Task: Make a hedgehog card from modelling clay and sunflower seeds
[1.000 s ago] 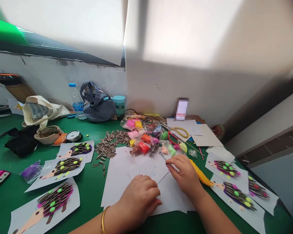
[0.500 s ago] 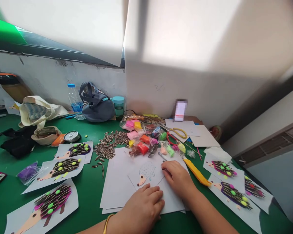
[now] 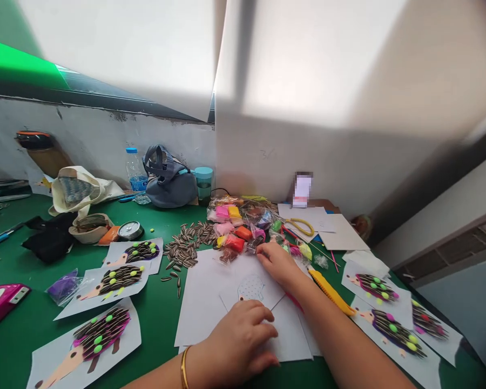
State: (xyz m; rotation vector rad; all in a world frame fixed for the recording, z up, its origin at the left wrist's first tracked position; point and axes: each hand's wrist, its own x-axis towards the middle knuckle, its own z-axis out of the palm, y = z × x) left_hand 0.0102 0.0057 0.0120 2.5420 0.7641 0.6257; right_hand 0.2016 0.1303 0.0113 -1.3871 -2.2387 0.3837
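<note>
My left hand (image 3: 237,340) rests flat on a stack of white paper sheets (image 3: 202,308), fingers loosely curled, just below a small cut-out printed hedgehog sheet (image 3: 251,289). My right hand (image 3: 277,262) reaches forward to the edge of a pile of small bags of coloured clay (image 3: 243,224); its fingertips touch the bags near an orange-red one (image 3: 235,243). Whether it grips anything is not visible. A heap of striped sunflower seeds (image 3: 186,243) lies left of the clay bags.
Finished hedgehog pictures lie at left (image 3: 119,278), (image 3: 87,340) and right (image 3: 389,327). A yellow craft knife (image 3: 330,292) sits by my right forearm. Scissors (image 3: 297,227), a grey bag (image 3: 168,178), a water bottle (image 3: 135,170), a cloth bag (image 3: 79,189) and a teal cup (image 3: 203,181) stand along the wall.
My right hand has left the hedgehog sheet and moved forward to the clay bags. My left hand stays on the paper. The camera view shifted slightly.
</note>
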